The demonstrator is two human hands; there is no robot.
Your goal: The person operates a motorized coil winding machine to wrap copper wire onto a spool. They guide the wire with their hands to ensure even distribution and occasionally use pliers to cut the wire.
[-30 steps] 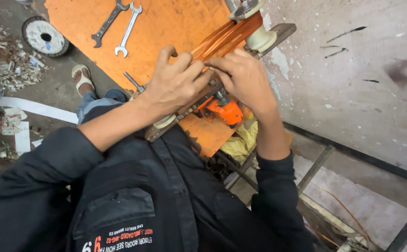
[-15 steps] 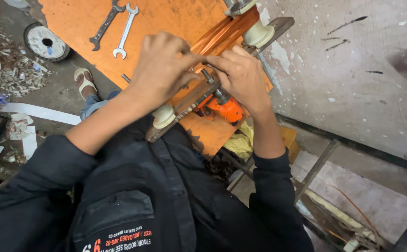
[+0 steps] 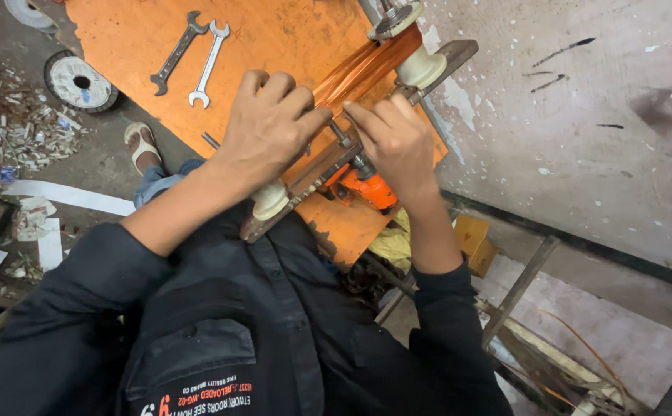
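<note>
A band of copper wire (image 3: 363, 65) runs between cream-coloured formers (image 3: 420, 68) on a dark metal bar (image 3: 313, 177) over an orange sheet (image 3: 274, 38). My left hand (image 3: 270, 127) is curled over the near end of the wire band, fingers pinching it. My right hand (image 3: 397, 146) meets it from the right, fingertips on the wire and on a bolt (image 3: 341, 135) in the bar. An orange power tool (image 3: 370, 189) lies under my right hand. A second cream former (image 3: 270, 202) shows below my left wrist.
Two open-ended spanners (image 3: 197, 50) lie on the orange sheet. A round disc (image 3: 80, 81) and scattered scraps (image 3: 12, 131) lie on the floor at left, with a sandalled foot (image 3: 142, 145). A grey wall (image 3: 582, 115) and a metal frame (image 3: 528, 277) stand to the right.
My left hand has shifted up along the wire band and my right hand has closed in beside it. The camera view has drifted slightly.
</note>
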